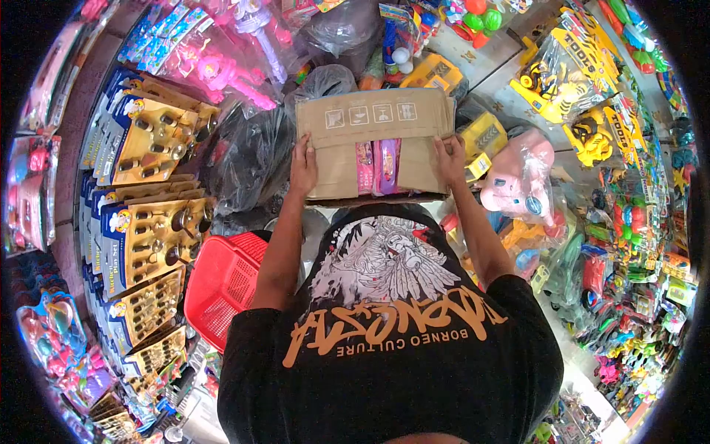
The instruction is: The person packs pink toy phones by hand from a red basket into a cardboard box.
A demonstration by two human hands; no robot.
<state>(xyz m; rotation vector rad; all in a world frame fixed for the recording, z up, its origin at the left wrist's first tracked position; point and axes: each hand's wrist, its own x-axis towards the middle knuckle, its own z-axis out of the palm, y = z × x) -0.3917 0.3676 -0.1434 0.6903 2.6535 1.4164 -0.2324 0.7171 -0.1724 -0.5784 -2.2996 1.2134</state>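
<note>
A brown cardboard box is in front of my body, its top flaps partly apart. Pink and purple packaged items show through the gap at its near side. My left hand holds the box's left edge, fingers at the flap. At the opposite edge, my right hand grips the cardboard with its fingers bent over the side. Printed symbols mark the far flap. The rest of the contents is hidden under the cardboard.
Kitchen play sets hang in rows at left, above a red basket. Dark plastic bags lie left of the box. Yellow packs and a pink bagged toy are right. Toy racks line the far right.
</note>
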